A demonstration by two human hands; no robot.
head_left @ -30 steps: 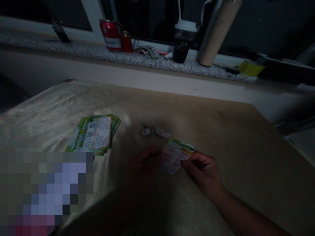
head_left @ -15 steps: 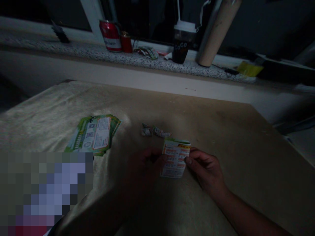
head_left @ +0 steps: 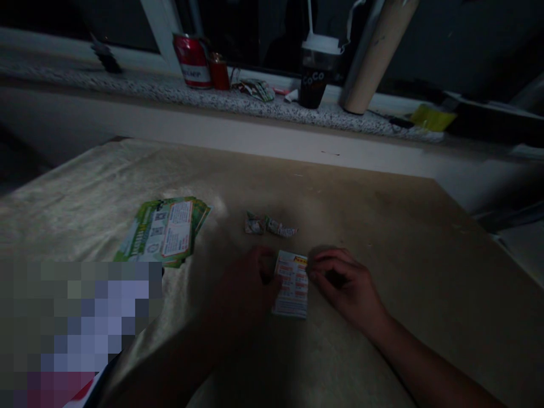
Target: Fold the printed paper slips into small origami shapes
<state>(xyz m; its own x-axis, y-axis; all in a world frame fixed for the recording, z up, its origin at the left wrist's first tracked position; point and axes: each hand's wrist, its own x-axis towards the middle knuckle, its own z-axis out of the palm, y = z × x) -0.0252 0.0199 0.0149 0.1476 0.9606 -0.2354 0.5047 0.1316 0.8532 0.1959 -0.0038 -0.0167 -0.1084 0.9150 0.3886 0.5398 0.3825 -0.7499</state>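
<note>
A small printed leaflet (head_left: 292,289), white with orange and blue text and a yellow strip at its top, is between my two hands over the table. My left hand (head_left: 250,283), in dark shadow, is closed on its left edge with the thumb in front. My right hand (head_left: 346,286) has thumb and fingertips pinched together at the right edge. Beyond the leaflet lie two small crumpled paper pieces (head_left: 272,225). On the left is a fanned stack of green flyers (head_left: 159,229) with printed codes and text.
A cloth-covered table (head_left: 374,209) reaches to the wall. On the granite sill (head_left: 148,85) stand a red can (head_left: 192,61), an orange-red container (head_left: 219,73), a lidded cup (head_left: 313,73) and a cardboard tube (head_left: 376,62). A blurred-out patch (head_left: 80,334) covers the lower left.
The leaflet has moved slightly left and down and shows narrower, its right edge further left. My right hand has shifted left with it, its thumb no longer over the printed face.
</note>
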